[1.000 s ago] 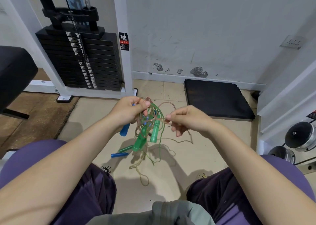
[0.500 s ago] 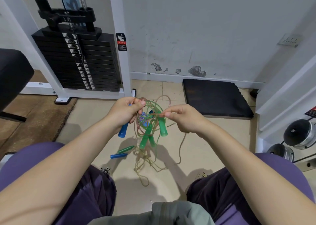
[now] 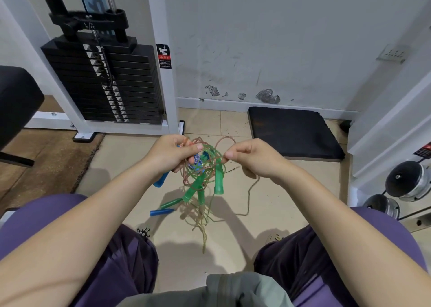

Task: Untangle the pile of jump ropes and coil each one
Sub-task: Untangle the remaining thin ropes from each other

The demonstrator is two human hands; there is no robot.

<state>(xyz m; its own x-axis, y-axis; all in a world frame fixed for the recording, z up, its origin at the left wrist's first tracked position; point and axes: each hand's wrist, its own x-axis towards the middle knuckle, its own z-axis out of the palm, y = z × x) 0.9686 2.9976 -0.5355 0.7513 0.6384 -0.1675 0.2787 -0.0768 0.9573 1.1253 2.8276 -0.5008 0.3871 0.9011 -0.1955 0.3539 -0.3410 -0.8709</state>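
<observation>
From the head camera, a knotted bundle of thin green and pinkish-brown plastic jump ropes hangs between both hands above the beige tiled floor. The left hand is closed around the bundle's left side along with a blue plastic handle. The right hand pinches a pinkish-brown strand between thumb and forefinger. Green plastic handles dangle below; another blue handle lies on the floor.
</observation>
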